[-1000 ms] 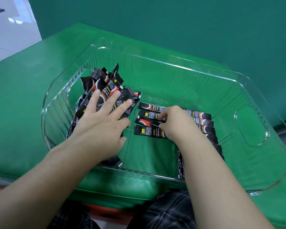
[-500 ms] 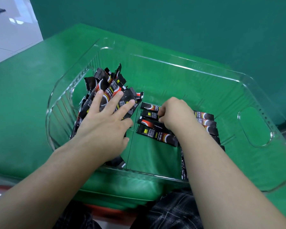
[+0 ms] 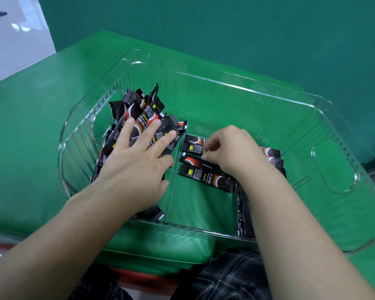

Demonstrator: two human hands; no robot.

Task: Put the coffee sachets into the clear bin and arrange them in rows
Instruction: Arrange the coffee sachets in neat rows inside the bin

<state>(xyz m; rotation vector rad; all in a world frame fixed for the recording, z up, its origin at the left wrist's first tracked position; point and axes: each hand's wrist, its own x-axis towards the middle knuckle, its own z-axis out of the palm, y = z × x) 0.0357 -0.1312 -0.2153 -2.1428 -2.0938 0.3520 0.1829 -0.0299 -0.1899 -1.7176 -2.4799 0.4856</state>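
Left hand (image 3: 136,163) flat, fingers spread, on sachet pile (image 3: 139,118), centre-left in clear bin (image 3: 243,87); right hand (image 3: 232,152) curled, pinching row sachet (image 3: 193,148).

The coffee sachets (image 3: 139,131) are black with a red-orange curved band, white lettering and a small yellow square label; several show a dark round coffee-cup motif ringed in white. The ones lying flat in a row (image 3: 204,172) carry the same black, red and yellow print. The clear bin (image 3: 236,87) is colourless and see-through, with ribbed lines moulded along its left wall. The bench (image 3: 30,126) wears a bright green cover, and the wall (image 3: 204,29) behind is a darker teal green. At the bottom edge, dark fabric (image 3: 225,278) shows a faint pale checked pattern. The floor (image 3: 13,40) at top left is glossy white.
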